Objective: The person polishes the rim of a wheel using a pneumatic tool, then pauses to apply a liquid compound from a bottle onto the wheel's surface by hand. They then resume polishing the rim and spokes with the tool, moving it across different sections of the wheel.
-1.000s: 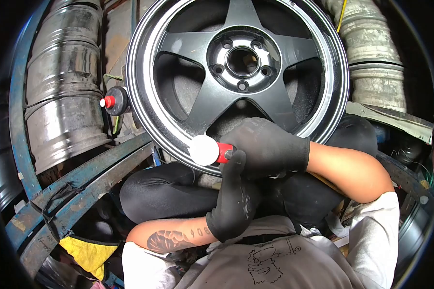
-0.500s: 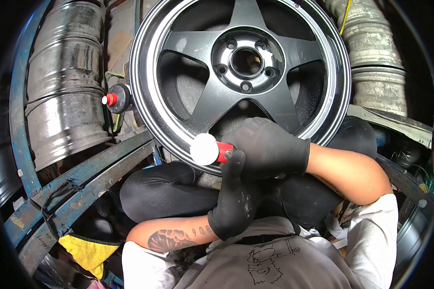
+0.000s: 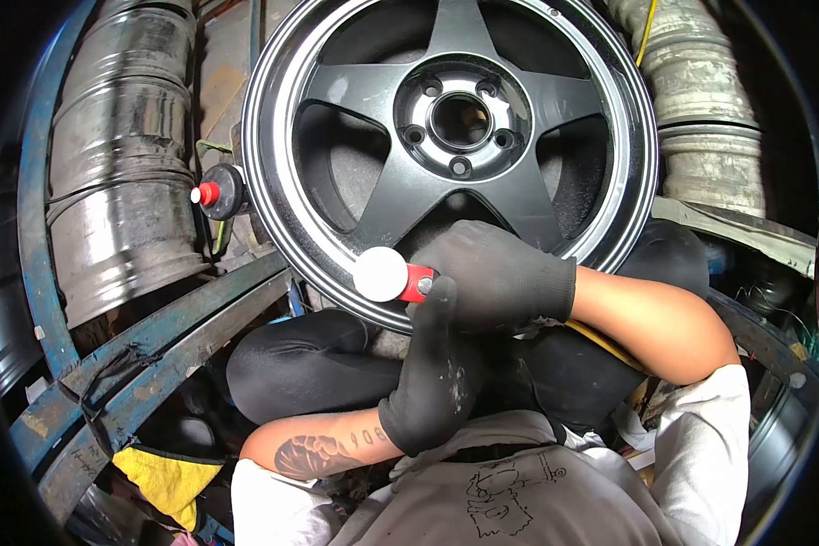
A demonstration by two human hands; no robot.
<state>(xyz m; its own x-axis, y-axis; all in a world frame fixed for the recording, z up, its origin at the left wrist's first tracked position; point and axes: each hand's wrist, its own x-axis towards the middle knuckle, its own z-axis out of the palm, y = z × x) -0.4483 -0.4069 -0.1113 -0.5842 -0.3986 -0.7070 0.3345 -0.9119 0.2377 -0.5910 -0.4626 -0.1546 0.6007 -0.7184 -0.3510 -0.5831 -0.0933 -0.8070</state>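
Note:
A red hand tool with a round white head (image 3: 380, 275) is held low over the near rim of a black five-spoke wheel (image 3: 409, 206). My right hand (image 3: 491, 275), in a black glove, is closed around the tool's body, most of which it hides. Just below, my left hand (image 3: 432, 378), gloved too, presses its thumb up near the red part; its other fingers are out of sight behind. The wheel lies face up before my folded legs, its polished lip dotted with fine specks.
Stacked metal wheel barrels (image 3: 123, 164) line the left, and more barrels (image 3: 705, 118) the right. Blue metal frame bars (image 3: 173, 318) run along the left side. A black round piece with a red knob (image 3: 207, 193) sits beside the wheel. A yellow cloth (image 3: 168, 482) hangs lower left.
Both hands and the tool's white head have shifted slightly left. The wheel appears a little further left too. A yellow strip now shows under my right forearm.

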